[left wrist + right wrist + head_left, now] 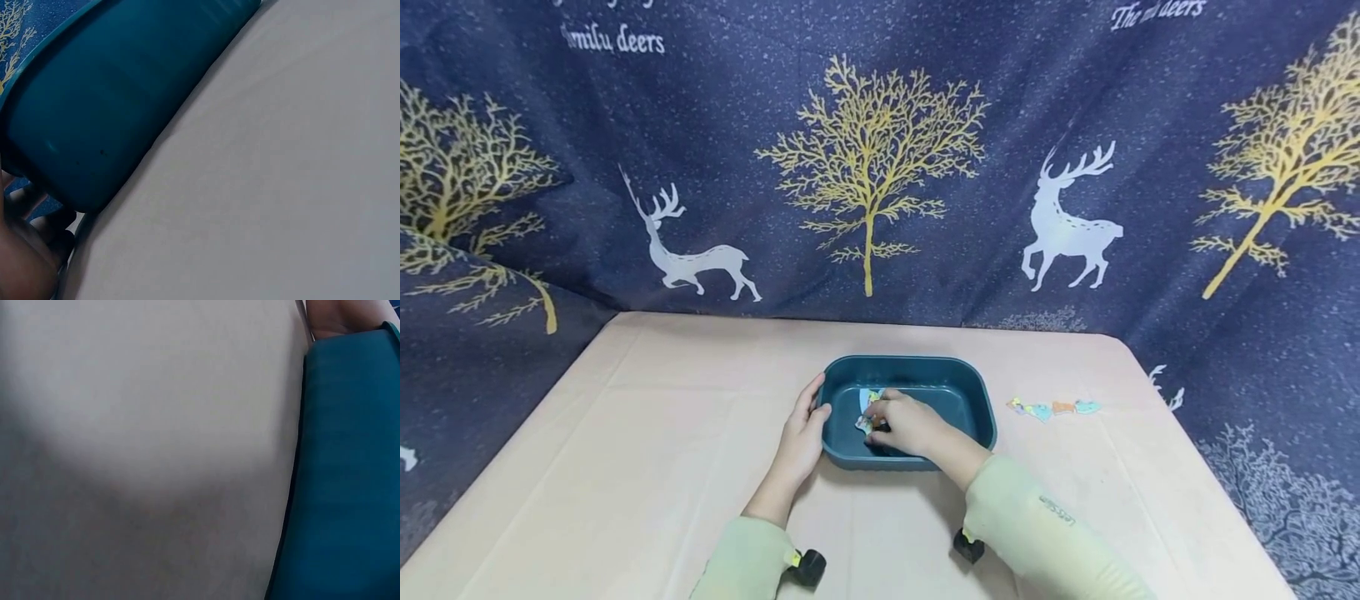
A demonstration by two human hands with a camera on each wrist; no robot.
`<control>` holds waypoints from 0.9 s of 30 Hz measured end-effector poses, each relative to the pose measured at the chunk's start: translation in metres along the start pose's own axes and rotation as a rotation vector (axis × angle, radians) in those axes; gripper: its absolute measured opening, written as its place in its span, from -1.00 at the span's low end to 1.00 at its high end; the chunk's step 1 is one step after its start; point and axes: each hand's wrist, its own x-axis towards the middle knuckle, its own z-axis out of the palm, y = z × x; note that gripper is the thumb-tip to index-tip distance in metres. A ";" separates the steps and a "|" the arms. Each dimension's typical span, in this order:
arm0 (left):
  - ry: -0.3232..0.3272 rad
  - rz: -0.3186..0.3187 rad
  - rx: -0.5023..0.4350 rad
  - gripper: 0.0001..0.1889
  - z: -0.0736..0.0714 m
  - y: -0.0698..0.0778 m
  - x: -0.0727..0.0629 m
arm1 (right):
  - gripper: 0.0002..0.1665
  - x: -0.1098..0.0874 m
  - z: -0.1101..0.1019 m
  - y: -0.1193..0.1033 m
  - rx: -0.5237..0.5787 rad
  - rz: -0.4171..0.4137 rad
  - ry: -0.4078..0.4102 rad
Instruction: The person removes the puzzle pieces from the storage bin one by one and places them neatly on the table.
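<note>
In the head view a dark teal rectangular basin (910, 462) stands on the cloth-covered table. My left hand (801, 437) holds its left side, thumb over the rim and fingers along the outer wall. Inside the basin, my right hand (910, 423) reaches down with curled fingers among small colourful flat pieces. A light blue and yellow piece (867, 397) lies beyond the fingertips, and another patterned piece (863, 424) shows right at them. I cannot tell whether the fingers pinch a piece. The left wrist view shows the basin's outer wall (125, 94) beside my left fingers.
Right of the basin, several colourful flat pieces (1063, 407) lie in a row on the pale table cloth (625, 467). A dark blue curtain (940, 267) with deer and trees hangs behind the table. Black wrist cameras (809, 568) sit beneath both sleeves.
</note>
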 end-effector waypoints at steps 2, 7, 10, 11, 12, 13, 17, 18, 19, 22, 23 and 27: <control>0.001 0.001 0.004 -0.47 -0.001 0.000 0.000 | -0.60 0.000 0.000 -0.001 -0.010 -0.006 0.000; 0.001 0.000 0.015 -0.47 -0.002 0.002 -0.002 | -0.67 -0.001 0.000 0.000 0.039 -0.009 0.001; 0.005 0.002 0.020 -0.46 -0.002 0.002 -0.002 | -0.76 -0.002 -0.001 0.001 0.106 -0.020 0.035; 0.006 0.005 0.021 -0.47 -0.002 0.002 -0.002 | -0.79 -0.002 -0.001 0.002 0.129 -0.027 0.048; 0.008 0.008 0.022 -0.47 -0.002 0.003 -0.002 | -0.83 -0.003 -0.001 0.003 0.152 -0.036 0.060; 0.008 0.004 0.020 -0.47 -0.002 0.003 -0.002 | -0.86 -0.003 -0.002 0.003 0.179 -0.043 0.069; 0.012 0.006 0.007 -0.47 -0.001 0.002 -0.001 | -0.91 -0.004 -0.004 0.006 0.253 -0.056 0.085; 0.010 0.007 0.003 -0.47 -0.001 0.002 -0.001 | -0.88 -0.004 -0.004 0.007 0.265 -0.052 0.089; 0.009 0.008 0.002 -0.48 -0.001 0.002 -0.002 | -0.85 -0.005 -0.005 0.007 0.280 -0.047 0.095; 0.006 0.016 0.000 -0.47 0.000 0.001 -0.002 | -0.75 -0.009 -0.008 0.011 0.328 -0.026 0.117; 0.006 0.018 0.003 -0.47 0.000 0.000 -0.002 | -0.73 -0.010 -0.010 0.012 0.341 -0.020 0.128; 0.007 0.012 0.013 -0.48 0.001 -0.001 -0.002 | -0.73 -0.015 -0.013 0.017 0.400 -0.024 0.175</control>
